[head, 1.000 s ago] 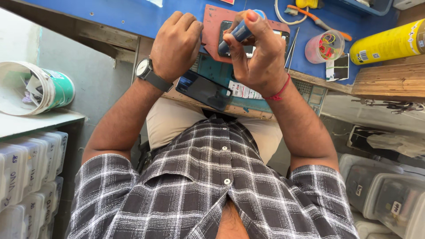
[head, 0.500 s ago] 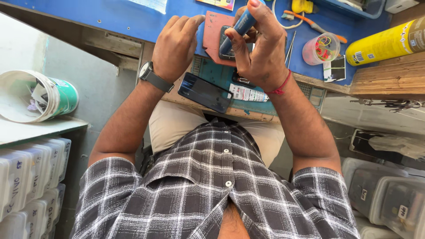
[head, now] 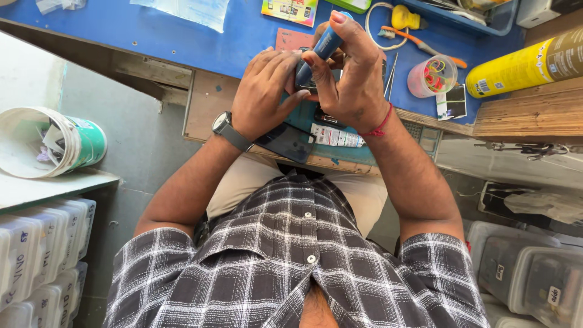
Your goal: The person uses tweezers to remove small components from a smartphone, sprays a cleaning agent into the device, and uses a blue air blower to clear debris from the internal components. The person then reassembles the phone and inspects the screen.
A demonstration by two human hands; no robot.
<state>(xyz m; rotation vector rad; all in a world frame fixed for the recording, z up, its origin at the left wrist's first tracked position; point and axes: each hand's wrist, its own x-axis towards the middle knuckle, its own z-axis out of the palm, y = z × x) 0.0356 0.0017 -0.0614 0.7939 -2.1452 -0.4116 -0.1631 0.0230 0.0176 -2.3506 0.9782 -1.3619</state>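
A blue, rounded plastic tool handle point(head: 328, 41) stands upright over the middle of the blue work table point(head: 152, 36), gripped in the closed right hand point(head: 352, 79), whose fingers wrap its shaft while the thumb lies along its side. Its lower end meets a small dark device point(head: 305, 73) that the left hand point(head: 264, 91) curls around and steadies; the two hands touch each other there. What the tool tip does on the device is hidden by the fingers. The left wrist carries a dark wristwatch point(head: 223, 124), the right wrist a red thread band point(head: 379, 126).

Under the hands lies a teal work mat point(head: 340, 152), with a dark flat phone point(head: 285, 141) at its near edge. Right of the hands stand thin metal tweezers point(head: 392, 74) and a clear plastic cup of coloured rubber bands point(head: 432, 75). Beyond that lie an orange-handled brush point(head: 425, 44) and a yellow spray can point(head: 525, 64) on its side. Far left, a white-and-green plastic bucket point(head: 51, 143) rests tipped on a shelf.
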